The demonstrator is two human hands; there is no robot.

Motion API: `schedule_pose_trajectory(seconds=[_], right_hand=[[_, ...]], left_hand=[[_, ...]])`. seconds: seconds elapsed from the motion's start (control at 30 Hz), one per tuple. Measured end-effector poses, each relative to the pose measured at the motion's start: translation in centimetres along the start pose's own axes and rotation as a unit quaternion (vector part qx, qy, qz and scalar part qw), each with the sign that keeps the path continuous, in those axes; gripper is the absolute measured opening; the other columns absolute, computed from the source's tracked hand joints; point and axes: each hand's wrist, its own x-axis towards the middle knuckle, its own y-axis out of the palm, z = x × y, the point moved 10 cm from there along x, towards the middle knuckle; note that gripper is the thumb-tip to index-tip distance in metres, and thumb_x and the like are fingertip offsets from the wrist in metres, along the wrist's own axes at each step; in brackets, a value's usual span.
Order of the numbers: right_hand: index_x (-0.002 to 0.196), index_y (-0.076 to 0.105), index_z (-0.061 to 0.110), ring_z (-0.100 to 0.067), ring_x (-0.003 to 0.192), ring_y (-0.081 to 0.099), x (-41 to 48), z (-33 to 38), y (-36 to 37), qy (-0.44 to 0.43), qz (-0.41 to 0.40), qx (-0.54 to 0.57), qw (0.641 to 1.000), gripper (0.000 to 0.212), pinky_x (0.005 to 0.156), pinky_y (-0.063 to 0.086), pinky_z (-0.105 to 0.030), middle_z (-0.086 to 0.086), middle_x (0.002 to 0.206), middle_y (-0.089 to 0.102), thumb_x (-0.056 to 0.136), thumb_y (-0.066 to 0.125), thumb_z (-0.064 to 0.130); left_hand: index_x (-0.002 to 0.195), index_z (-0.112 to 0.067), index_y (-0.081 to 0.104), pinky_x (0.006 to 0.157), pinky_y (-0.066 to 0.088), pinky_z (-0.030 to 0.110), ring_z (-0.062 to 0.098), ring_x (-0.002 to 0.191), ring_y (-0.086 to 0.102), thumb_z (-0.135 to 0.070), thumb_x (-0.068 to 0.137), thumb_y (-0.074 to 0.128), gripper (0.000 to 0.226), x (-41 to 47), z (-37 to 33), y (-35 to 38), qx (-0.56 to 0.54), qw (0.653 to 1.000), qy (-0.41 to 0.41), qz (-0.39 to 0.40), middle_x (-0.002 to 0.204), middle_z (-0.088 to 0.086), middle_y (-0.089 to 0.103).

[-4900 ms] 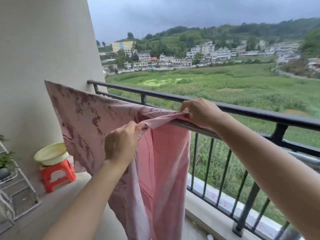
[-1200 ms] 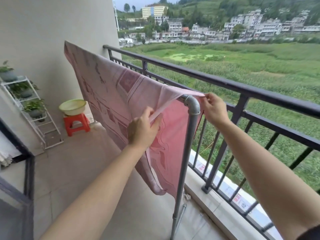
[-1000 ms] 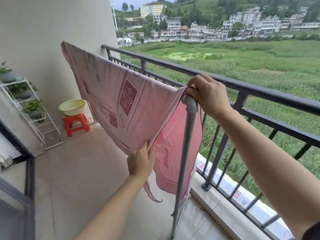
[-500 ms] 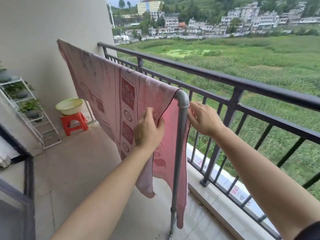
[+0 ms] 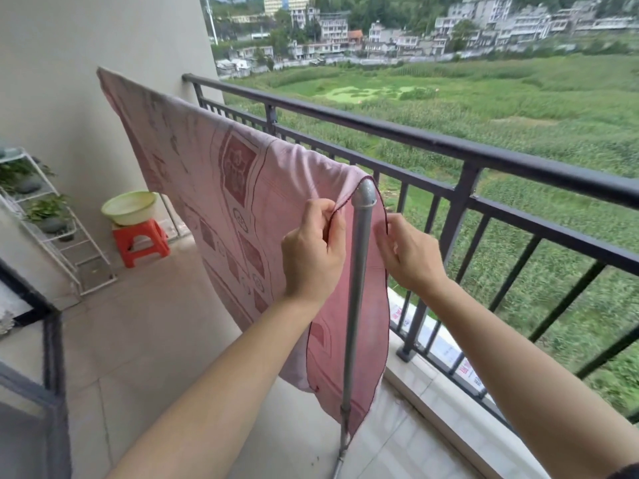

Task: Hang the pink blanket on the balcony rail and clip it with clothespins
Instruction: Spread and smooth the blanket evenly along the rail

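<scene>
The pink blanket (image 5: 221, 181) with darker square patterns hangs draped over a grey metal drying pole, running from the wall to the pole's bend (image 5: 363, 195). My left hand (image 5: 313, 250) pinches the blanket's dark-trimmed edge on the near side of the grey upright (image 5: 356, 292). On the far side of that upright, my right hand (image 5: 409, 254) pinches the other hanging edge. The black balcony rail (image 5: 449, 146) runs behind the pole, apart from the blanket. No clothespins are in view.
A pale green basin (image 5: 129, 207) sits on an orange stool (image 5: 141, 242) by the wall. A white wire plant rack (image 5: 52, 219) stands at the left. A dark door frame (image 5: 52, 340) is at lower left. Fields and buildings lie beyond the railing.
Both hands have shifted along the blanket's end by the upright, now pinching the trimmed edges just under the bend. The blanket hangs smoother and longer than a second ago.
</scene>
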Motion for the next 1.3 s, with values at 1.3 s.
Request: schedule_pose_trajectory(seconds=[1.3], right_hand=[[0.119,0.063,0.030,-0.018,0.103,0.064,-4.6,-5.5,6.6,0.164,0.339,-0.005,0.927,0.033,0.083,0.054,-0.034,0.008,0.105,0.066,0.087,0.058,0.024]], left_hand=[[0.083,-0.022,0.063,0.077,0.052,0.031,0.026,0.091,0.063,-0.016,0.075,0.043,0.022,-14.7,8.7,10.0,0.144,0.812,-0.162,0.542,0.096,0.000,0.068]])
